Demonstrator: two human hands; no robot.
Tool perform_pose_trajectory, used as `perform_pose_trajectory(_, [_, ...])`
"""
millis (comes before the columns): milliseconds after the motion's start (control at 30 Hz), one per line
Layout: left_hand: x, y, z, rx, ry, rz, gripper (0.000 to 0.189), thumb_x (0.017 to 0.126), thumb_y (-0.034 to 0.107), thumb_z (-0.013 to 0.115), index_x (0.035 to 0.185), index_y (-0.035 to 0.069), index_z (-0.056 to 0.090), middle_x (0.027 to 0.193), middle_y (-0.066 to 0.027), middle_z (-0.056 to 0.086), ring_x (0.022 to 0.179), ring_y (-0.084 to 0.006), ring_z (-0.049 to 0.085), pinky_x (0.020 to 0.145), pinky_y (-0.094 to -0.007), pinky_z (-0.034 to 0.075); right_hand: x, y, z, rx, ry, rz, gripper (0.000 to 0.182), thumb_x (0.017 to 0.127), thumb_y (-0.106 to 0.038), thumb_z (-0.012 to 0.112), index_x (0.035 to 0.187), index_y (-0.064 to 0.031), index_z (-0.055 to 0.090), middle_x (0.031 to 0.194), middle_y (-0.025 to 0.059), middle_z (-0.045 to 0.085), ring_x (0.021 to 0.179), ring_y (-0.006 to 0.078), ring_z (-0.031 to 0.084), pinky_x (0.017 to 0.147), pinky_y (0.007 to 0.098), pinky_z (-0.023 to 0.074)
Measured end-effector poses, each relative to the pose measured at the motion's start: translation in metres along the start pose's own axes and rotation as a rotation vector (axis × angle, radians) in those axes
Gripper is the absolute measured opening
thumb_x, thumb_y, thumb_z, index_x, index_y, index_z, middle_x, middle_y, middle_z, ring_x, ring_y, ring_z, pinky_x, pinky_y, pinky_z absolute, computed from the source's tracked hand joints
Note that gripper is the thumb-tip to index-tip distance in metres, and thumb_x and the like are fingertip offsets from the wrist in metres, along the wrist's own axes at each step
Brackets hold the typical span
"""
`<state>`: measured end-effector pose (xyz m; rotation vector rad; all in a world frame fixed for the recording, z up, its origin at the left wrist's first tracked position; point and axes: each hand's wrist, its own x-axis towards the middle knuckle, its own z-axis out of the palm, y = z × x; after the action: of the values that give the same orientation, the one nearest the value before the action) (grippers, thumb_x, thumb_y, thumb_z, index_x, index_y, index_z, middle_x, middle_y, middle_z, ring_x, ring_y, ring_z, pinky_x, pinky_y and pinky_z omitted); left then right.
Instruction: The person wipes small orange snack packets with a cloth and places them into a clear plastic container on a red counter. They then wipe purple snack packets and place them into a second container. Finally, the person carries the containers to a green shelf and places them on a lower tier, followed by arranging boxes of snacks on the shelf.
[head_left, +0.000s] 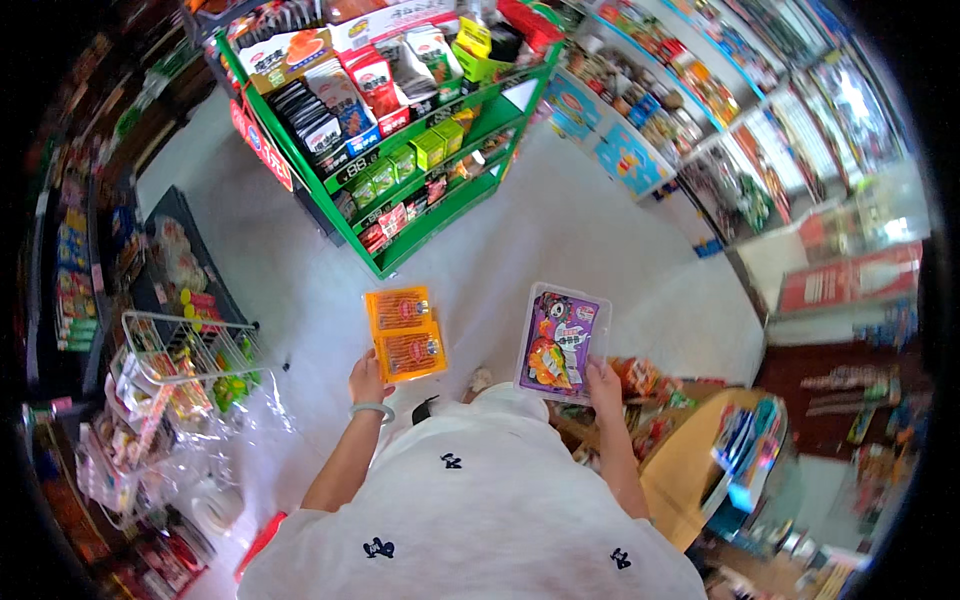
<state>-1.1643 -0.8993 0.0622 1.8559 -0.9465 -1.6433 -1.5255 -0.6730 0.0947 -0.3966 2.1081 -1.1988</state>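
Observation:
My left hand (367, 381) grips the lower left edge of some flat orange snack packets (409, 352), two of which show one above the other. A pale bangle (372, 410) circles that wrist. In my right hand (604, 384) is a clear plastic box (525, 330), held by its lower right edge. A purple snack packet (555, 345) with a panda and a food picture lies inside or against it. Both hands are in front of my white shirt (465, 495), over the pale floor. Ahead of them stands a green display rack (390, 255) of bagged snacks.
A wire rack (191, 322) with bagged goods is at the left, beside dark shelving (86, 262). Close by my right arm are a cardboard box (675, 480) and loose snack packets (637, 375). More stocked shelves (675, 60) line the far right. Pale floor (600, 232) lies between.

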Motion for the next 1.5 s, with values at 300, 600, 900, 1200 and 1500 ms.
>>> perform_pose_trajectory(300, [0.034, -0.005, 0.055, -0.188, 0.305, -0.014, 0.038, 0.093, 0.029, 0.045, 0.122, 0.007, 0.058, 0.104, -0.0121, 0.063, 0.081, -0.0206, 0.065, 0.053, -0.0327, 0.057, 0.195, -0.114, 0.043, -0.143, -0.297, 0.231, 0.044, 0.091, -0.031, 0.054, 0.131, -0.0120, 0.049, 0.108, 0.0089, 0.062, 0.086, 0.0211, 0.062, 0.069, 0.0392, 0.0536])
perform_pose_trajectory(600, [0.066, -0.049, 0.091, 0.096, 0.537, 0.098, 0.032, 0.096, 0.026, 0.046, 0.118, 0.007, 0.061, 0.105, -0.0164, 0.066, 0.095, -0.0274, 0.064, 0.080, -0.0389, 0.049, 0.356, -0.168, 0.155, -0.525, -0.810, 0.181, 0.045, 0.091, -0.028, 0.056, 0.133, -0.0149, 0.046, 0.113, 0.0055, 0.061, 0.099, 0.0227, 0.059, 0.073, 0.0485, 0.0523])
perform_pose_trajectory(900, [0.128, -0.148, 0.229, 0.204, 0.905, 0.314, 0.039, 0.090, 0.026, 0.056, 0.120, 0.001, 0.054, 0.097, -0.0090, 0.066, 0.077, -0.0209, 0.063, 0.061, -0.0320, 0.049, 0.462, -0.135, 0.227, -0.613, -1.032, 0.294, 0.050, 0.093, -0.026, 0.056, 0.138, -0.0144, 0.038, 0.130, 0.0052, 0.049, 0.110, 0.0247, 0.055, 0.082, 0.0523, 0.0515])
perform_pose_trajectory(1200, [0.207, -0.142, 0.304, -0.636, 0.791, -0.482, 0.026, 0.095, 0.022, 0.051, 0.113, 0.006, 0.061, 0.085, -0.0087, 0.067, 0.062, -0.0173, 0.061, 0.052, -0.0306, 0.048, 0.526, -0.043, 0.258, -0.699, -0.890, 0.498, 0.050, 0.091, -0.019, 0.055, 0.137, -0.0161, 0.037, 0.129, 0.0057, 0.049, 0.109, 0.0285, 0.054, 0.083, 0.0564, 0.0500])
perform_pose_trajectory(1500, [0.343, -0.189, 0.277, -0.366, 0.685, -0.360, 0.035, 0.093, 0.034, 0.045, 0.111, 0.009, 0.062, 0.097, -0.0205, 0.065, 0.093, -0.0383, 0.061, 0.079, -0.0428, 0.048, 0.591, 0.099, 0.320, -0.604, -0.865, 0.502, 0.050, 0.089, -0.019, 0.055, 0.136, -0.0199, 0.037, 0.125, 0.0045, 0.051, 0.107, 0.0290, 0.055, 0.078, 0.0507, 0.0510])
